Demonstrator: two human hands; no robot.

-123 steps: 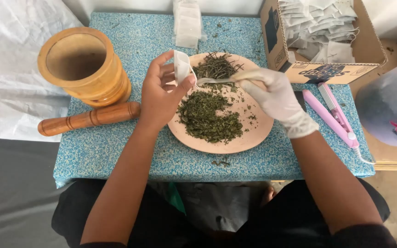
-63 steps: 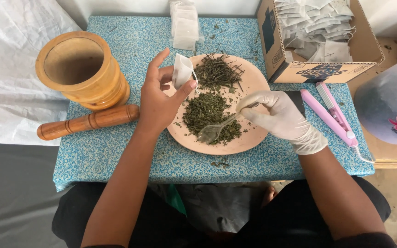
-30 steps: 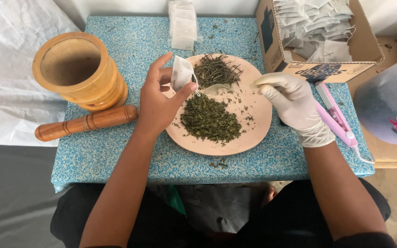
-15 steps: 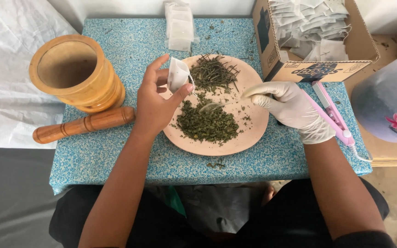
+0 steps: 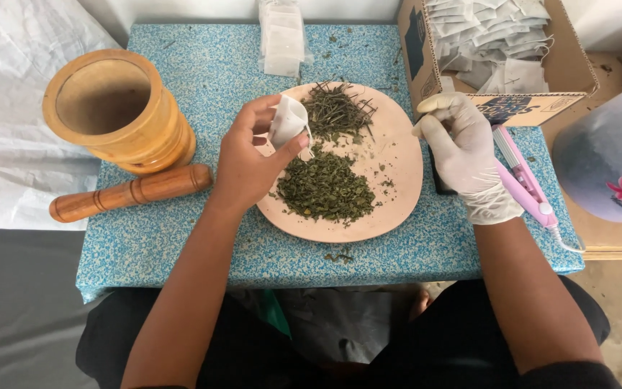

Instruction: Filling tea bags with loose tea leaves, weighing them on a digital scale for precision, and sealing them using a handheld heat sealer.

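My bare left hand [image 5: 250,162] pinches a small white paper tea bag [image 5: 287,124] held open above the left part of a round pink plate [image 5: 397,189]. On the plate lie a heap of crushed green herb [image 5: 323,189] and, farther back, a pile of dry stalks [image 5: 334,109]. My gloved right hand [image 5: 462,155] hovers at the plate's right rim with its fingers pinched together as on a thin spoon handle; the spoon itself is barely visible.
A wooden mortar [image 5: 113,108] and pestle [image 5: 131,193] sit at the left of the blue speckled table [image 5: 203,72]. A stack of empty bags [image 5: 282,36] lies at the back. A cardboard box of filled bags [image 5: 505,50] and a pink heat sealer [image 5: 523,176] are at the right.
My right hand, which scooped herb with a spoon and brought it to the bag, has pulled back to the plate's right rim. My left hand still holds the bag.
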